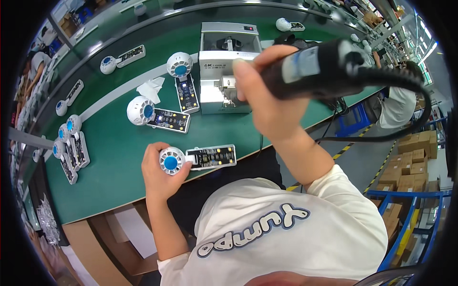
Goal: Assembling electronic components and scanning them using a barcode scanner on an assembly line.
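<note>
My left hand (157,176) grips a white fan-shaped device (211,157) by its round, vented head with a blue centre. Its handle points right, open on top, with a dark circuit board showing inside. My right hand (281,112) is wrapped round a thick black electric screwdriver (324,66) with a coiled cable. The driver's tip is hidden behind my fingers, at the front of a grey-white screw feeder (224,69). Whether the tip touches the feeder I cannot tell. Two similar devices lie left of the feeder, one upper (180,65) and one lower (140,110).
On the green bench (109,171), several more such devices (71,143) lie in a group at the left. A crumpled white tissue (150,89) sits near the middle. Cardboard boxes (405,171) are stacked at the right. Another person (398,105) sits beyond the bench's right end.
</note>
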Motion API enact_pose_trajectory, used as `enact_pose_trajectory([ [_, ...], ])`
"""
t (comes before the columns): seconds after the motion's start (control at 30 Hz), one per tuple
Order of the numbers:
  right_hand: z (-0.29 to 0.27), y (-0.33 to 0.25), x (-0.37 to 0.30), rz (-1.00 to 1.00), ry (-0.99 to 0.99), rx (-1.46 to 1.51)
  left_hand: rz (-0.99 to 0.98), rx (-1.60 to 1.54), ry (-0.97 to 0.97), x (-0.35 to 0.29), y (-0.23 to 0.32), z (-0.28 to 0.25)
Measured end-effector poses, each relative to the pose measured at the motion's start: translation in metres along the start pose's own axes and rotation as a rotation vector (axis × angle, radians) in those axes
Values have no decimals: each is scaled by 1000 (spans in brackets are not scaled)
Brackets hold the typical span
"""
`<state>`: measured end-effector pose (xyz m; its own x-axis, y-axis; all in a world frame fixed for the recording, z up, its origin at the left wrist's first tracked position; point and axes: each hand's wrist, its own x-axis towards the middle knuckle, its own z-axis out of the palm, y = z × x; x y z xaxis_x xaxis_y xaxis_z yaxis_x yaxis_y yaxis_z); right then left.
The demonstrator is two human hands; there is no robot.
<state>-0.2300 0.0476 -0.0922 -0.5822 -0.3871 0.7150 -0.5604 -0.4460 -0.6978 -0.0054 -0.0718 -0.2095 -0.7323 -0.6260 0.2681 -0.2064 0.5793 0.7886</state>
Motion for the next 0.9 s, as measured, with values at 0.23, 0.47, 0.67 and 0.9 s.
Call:
enact_pose_trajectory([
  [0.23, 10, -7, -4, 203, -54, 18, 59, 51, 101, 6, 6, -2],
  [0.47, 3, -8, -38, 374, -117, 109, 63, 47, 105, 11, 5, -3],
  [0.67, -4, -4, -46, 362, -69, 173, 70, 67, 109, 10, 3, -1],
  [0.9, -9, 2, -50, 377, -146, 180, 76, 62, 101, 11, 1, 0],
])
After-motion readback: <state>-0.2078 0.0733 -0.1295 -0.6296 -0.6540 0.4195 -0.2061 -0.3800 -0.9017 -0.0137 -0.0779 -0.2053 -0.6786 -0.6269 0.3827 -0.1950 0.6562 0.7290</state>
